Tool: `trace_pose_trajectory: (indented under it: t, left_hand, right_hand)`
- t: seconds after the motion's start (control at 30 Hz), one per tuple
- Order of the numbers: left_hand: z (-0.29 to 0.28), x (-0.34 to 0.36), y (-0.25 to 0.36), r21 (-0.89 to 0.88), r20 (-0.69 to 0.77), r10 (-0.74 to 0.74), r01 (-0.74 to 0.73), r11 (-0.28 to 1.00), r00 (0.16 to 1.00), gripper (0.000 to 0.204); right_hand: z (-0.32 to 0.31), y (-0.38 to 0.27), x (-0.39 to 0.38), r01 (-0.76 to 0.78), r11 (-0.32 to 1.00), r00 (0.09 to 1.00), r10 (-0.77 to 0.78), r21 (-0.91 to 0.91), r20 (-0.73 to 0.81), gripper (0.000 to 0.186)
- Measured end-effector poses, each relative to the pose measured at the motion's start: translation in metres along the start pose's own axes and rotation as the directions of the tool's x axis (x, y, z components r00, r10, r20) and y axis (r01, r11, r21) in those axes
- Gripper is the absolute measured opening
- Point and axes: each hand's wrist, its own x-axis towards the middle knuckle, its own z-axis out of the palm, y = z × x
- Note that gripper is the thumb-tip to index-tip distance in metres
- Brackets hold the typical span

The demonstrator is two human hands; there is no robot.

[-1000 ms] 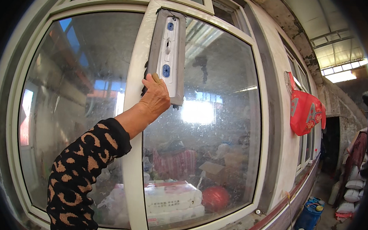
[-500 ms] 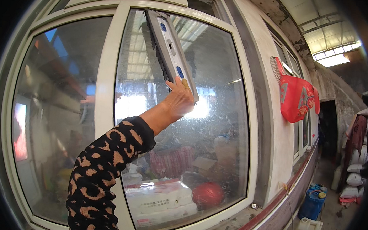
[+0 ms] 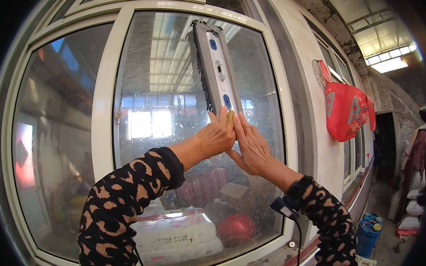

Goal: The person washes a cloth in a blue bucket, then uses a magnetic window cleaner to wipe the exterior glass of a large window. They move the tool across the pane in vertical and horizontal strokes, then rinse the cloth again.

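Observation:
A flat mop head (image 3: pixel 221 68), a long grey and white plate with blue buttons and dark fringe along its left edge, lies against the window pane (image 3: pixel 176 92), tilted with its top end to the left. My left hand (image 3: pixel 216 135) is closed on its lower end, the fingertips on the plate; a mustard-coloured wrap circles one finger. Beside it, my right hand (image 3: pixel 253 147) grips the lower right edge with fingers stretched upward. The two hands nearly touch. What lies under the palms is hidden.
A small black device (image 3: pixel 284 208) with a cable hangs at my right wrist. Cream window frames (image 3: pixel 106 96) surround the panes. Right of them, a red bag (image 3: pixel 344 113) hangs on the wall, and a blue drum (image 3: pixel 368 236) stands on the floor. Behind the glass appear white packages (image 3: pixel 178 239).
My right hand has come up from below to the lower end of the mop head. The mop head and my left hand have shifted right and slightly down across the pane.

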Motion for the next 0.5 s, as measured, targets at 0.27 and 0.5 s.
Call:
trace_pose_trajectory:
  t: [0.27, 0.5]
  left_hand:
    - [0.025, 0.031, -0.051, -0.092, 0.078, -0.012, 0.02, 0.996, 0.997, 0.043]
    - [0.054, 0.079, -0.045, -0.271, 0.087, 0.068, -0.042, 0.962, 0.994, 0.036]
  right_hand:
    - [0.02, 0.048, 0.062, -0.179, 0.962, 0.983, 0.183, -0.205, 0.0, 0.083]
    - [0.03, 0.091, 0.055, -0.357, 0.891, 0.924, 0.38, -0.28, 0.031, 0.07]
